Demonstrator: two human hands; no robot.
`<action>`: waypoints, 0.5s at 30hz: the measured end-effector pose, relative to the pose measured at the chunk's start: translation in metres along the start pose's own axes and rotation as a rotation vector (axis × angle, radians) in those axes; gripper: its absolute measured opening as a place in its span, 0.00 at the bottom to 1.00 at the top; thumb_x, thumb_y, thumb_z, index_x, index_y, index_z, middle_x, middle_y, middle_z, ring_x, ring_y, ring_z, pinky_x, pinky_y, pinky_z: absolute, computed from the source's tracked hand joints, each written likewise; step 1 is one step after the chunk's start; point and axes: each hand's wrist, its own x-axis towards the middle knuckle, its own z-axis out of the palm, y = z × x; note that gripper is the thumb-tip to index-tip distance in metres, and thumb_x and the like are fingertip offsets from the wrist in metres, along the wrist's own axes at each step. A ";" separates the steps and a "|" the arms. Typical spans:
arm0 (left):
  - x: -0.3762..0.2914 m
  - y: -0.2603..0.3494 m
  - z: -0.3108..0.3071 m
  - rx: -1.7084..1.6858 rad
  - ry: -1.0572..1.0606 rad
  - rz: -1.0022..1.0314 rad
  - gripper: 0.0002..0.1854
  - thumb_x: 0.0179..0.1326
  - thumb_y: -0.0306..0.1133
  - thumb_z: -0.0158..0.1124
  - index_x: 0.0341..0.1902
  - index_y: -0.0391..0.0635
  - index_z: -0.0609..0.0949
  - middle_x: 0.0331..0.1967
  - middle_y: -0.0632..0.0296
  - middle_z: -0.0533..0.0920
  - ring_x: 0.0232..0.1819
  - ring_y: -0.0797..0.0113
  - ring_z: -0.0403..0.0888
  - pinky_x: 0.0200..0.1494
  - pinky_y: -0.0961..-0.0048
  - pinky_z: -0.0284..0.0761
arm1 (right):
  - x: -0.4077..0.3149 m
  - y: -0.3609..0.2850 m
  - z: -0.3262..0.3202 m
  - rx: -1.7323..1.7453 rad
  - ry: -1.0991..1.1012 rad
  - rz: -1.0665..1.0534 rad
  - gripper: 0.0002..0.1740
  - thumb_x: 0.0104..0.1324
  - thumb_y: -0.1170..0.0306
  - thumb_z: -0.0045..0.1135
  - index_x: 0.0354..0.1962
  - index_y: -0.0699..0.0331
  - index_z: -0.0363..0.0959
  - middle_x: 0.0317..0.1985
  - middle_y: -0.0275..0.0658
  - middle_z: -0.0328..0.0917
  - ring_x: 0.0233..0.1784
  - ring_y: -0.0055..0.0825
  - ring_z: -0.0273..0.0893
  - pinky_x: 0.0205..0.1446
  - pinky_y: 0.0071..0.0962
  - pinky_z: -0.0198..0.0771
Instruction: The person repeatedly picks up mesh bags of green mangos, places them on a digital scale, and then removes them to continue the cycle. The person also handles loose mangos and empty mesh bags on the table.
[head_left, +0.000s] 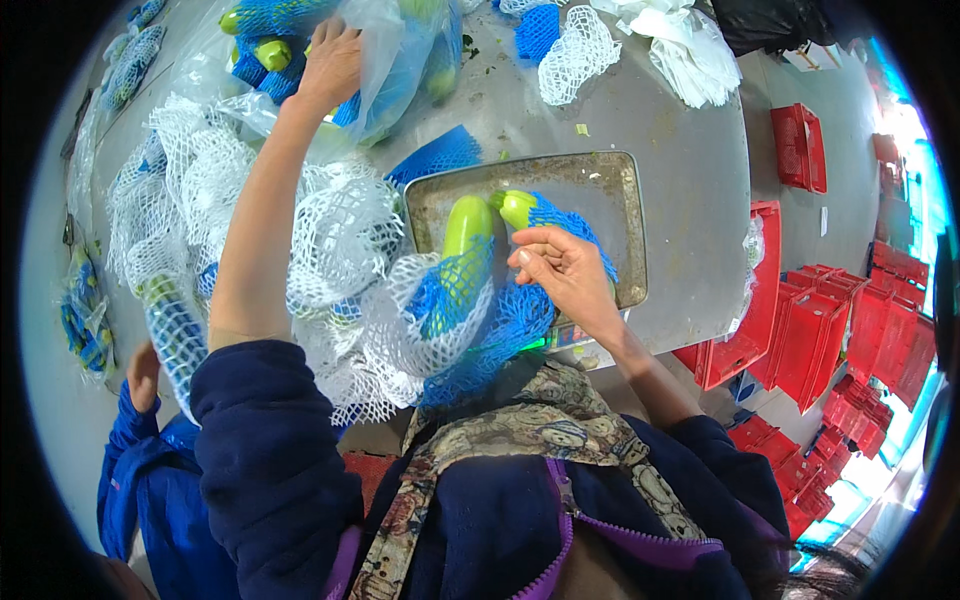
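My left hand reaches to a clear plastic bag of pale green squash in blue foam nets. Its fingertips are against the bag, and whether they grip anything is unclear. My right hand hovers over a worn metal tray, fingers loosely curled with nothing visible in them. Beneath and beside it lies a squash in a blue foam net. Left of that, another pale green squash leans on the tray's edge, its lower part inside blue and white nets.
White foam nets are heaped on the metal table at left. More nets and white plastic bags lie at the far side. Red crates stand at right. Another person's hand is at lower left.
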 end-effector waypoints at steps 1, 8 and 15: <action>-0.005 -0.002 -0.009 -0.002 0.021 0.006 0.25 0.62 0.39 0.56 0.64 0.48 0.69 0.56 0.54 0.75 0.54 0.52 0.73 0.55 0.59 0.69 | -0.005 0.002 -0.001 -0.028 -0.005 -0.016 0.14 0.67 0.73 0.53 0.49 0.71 0.71 0.35 0.41 0.80 0.33 0.19 0.77 0.39 0.19 0.73; -0.082 0.131 -0.183 -0.749 0.137 -0.640 0.15 0.61 0.39 0.61 0.47 0.43 0.81 0.35 0.56 0.84 0.35 0.59 0.81 0.37 0.68 0.75 | -0.034 0.022 -0.019 0.008 0.039 -0.025 0.14 0.66 0.71 0.54 0.47 0.71 0.71 0.35 0.41 0.80 0.33 0.19 0.77 0.38 0.19 0.73; -0.124 0.240 -0.172 -0.600 -0.583 -0.574 0.31 0.44 0.54 0.68 0.42 0.38 0.76 0.30 0.46 0.82 0.34 0.51 0.82 0.37 0.59 0.76 | -0.059 0.009 0.002 -0.062 -0.094 -0.119 0.14 0.65 0.71 0.56 0.46 0.71 0.72 0.33 0.38 0.79 0.33 0.18 0.77 0.37 0.18 0.73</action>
